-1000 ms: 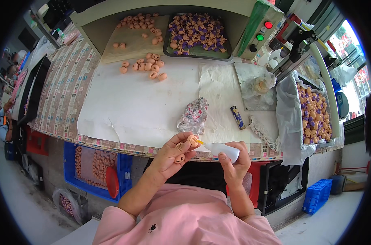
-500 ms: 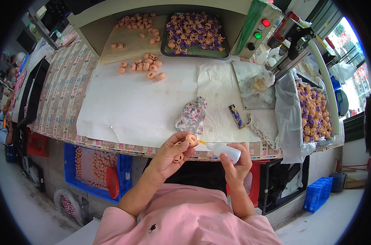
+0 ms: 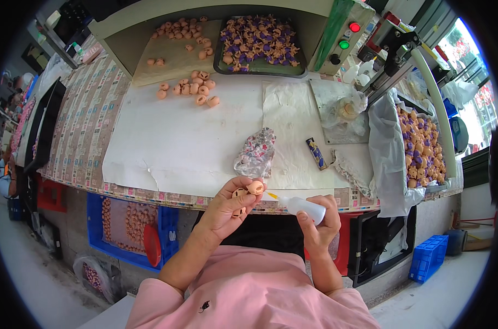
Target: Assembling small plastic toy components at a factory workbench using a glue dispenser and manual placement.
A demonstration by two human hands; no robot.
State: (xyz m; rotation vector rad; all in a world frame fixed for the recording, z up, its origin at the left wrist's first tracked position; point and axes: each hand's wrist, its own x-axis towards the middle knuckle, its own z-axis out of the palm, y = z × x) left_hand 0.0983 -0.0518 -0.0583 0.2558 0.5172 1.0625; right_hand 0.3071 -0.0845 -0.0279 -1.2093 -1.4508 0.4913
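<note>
In my left hand (image 3: 227,208) are several small hollow flesh-coloured doll heads; one doll head (image 3: 255,187) is pinched at the fingertips with an opening showing. My right hand (image 3: 321,222) is wrapped round a white squeeze bottle (image 3: 306,209) lying tilted, its yellow nozzle tip (image 3: 271,195) pointing left at that head. A small gap shows between tip and head. Both hands are above the table's front edge. Just beyond them lies a crumpled floral cloth (image 3: 256,153) on the white sheet (image 3: 189,142).
Loose doll heads (image 3: 197,86) lie at the back left. A dark tray (image 3: 219,64) of flesh and purple pieces sits under the housing, and a lined box (image 3: 385,148) of similar pieces stands right. A blue tube-shaped packet (image 3: 316,154) rests right of the cloth. Below left is a blue crate (image 3: 168,225).
The bottle's nozzle has drawn slightly back from the doll head, and the bottle has tilted a little more. The head at my left fingertips has turned.
</note>
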